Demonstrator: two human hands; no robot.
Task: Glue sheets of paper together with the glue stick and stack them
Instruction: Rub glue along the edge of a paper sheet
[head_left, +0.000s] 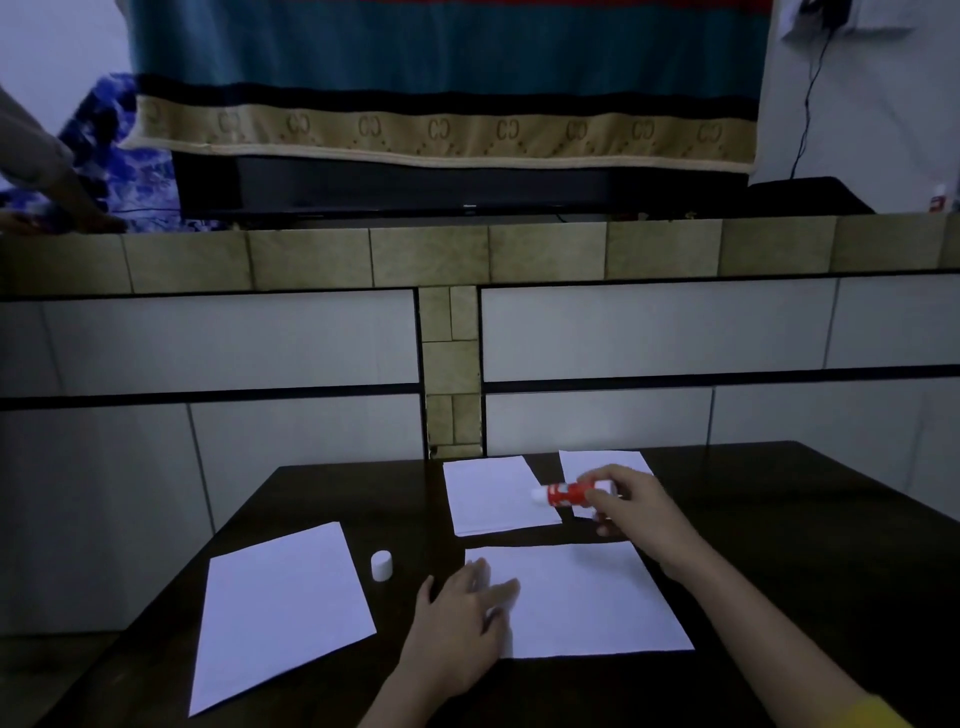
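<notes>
Paper sheets are lying spread over the dark tabletop (779, 519), none yet visibly glued to another, so the task is looking to be at its start or between rounds. Toward the left front corner a single sheet (283, 613) is lying askew by itself, and just beside its right edge the white cap (381, 565) of the glue stick is standing off the tube. Nearer the front middle, the left hand (462, 634) is resting flat, its grip released, fingers pressing the left edge of the wide sheet (582, 597) as if steadying it for gluing. Behind that, a small stack (493, 493) is sitting toward the far edge, with another sheet (597, 460) partly hidden to its right. The right hand (631, 512) is grasping the uncapped glue stick (569, 492) above those far sheets, tip pointing left. Spreading glue, joining and stacking are seemingly all remaining.
</notes>
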